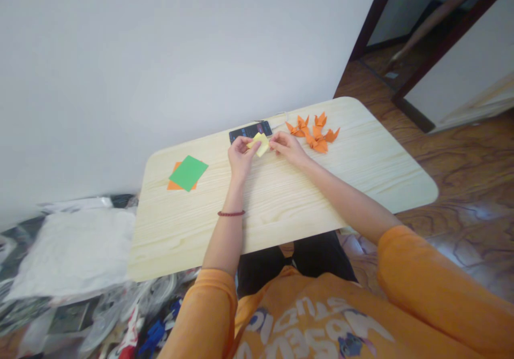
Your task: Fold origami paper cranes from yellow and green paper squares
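Note:
A small folded piece of yellow paper (261,144) is held up above the far part of the table, in front of the phone. My left hand (240,155) pinches its left side between thumb and fingers. At its right edge, the fingertips of my right hand (286,146) are pressed together on the paper. Just right of my right hand lie several orange origami cranes (318,138) in a cluster. To the left, a green paper square (188,173) rests over an orange paper sheet (173,185), which it partly covers.
The pale wooden table (193,236) stands against a white wall (160,54). A phone (251,130) with a cable lies along the back edge. Plastic bags and clutter (76,252) fill the floor at left. Another person's arm (433,24) shows beyond the doorway.

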A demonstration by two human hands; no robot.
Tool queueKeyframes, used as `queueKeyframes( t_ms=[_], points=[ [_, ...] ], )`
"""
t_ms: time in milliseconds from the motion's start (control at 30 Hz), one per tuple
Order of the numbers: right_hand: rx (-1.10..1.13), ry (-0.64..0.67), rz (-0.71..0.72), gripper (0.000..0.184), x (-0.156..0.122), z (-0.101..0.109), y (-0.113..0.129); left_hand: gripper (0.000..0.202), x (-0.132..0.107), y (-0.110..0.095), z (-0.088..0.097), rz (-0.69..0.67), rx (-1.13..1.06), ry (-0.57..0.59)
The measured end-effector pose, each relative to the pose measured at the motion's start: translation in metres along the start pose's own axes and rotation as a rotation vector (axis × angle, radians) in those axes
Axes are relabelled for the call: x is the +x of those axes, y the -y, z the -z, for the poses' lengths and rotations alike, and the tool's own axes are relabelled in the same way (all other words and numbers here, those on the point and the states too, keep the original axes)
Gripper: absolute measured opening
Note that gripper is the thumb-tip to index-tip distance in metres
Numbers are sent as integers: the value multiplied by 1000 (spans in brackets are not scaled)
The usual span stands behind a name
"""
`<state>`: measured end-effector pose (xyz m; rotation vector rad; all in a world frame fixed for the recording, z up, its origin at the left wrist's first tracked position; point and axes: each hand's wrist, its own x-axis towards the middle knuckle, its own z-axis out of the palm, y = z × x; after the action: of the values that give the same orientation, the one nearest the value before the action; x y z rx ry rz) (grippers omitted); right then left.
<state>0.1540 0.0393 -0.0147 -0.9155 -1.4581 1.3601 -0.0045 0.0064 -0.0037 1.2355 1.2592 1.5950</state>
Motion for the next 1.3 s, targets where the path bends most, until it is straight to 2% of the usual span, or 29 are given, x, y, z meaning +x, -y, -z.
queueKeyframes(
  t_ms=[267,600,1300],
  points=[
    [54,-131,98,27,-1,1,9,29,-5,-6,-4,43,-27,67],
    [56,-154,67,28,-1,0,7,33,-9,-10,-6,28,-54,152],
    [88,-185,28,31,-4,-2,12,25,-9,-6,-6,65,-116,155]
  ],
)
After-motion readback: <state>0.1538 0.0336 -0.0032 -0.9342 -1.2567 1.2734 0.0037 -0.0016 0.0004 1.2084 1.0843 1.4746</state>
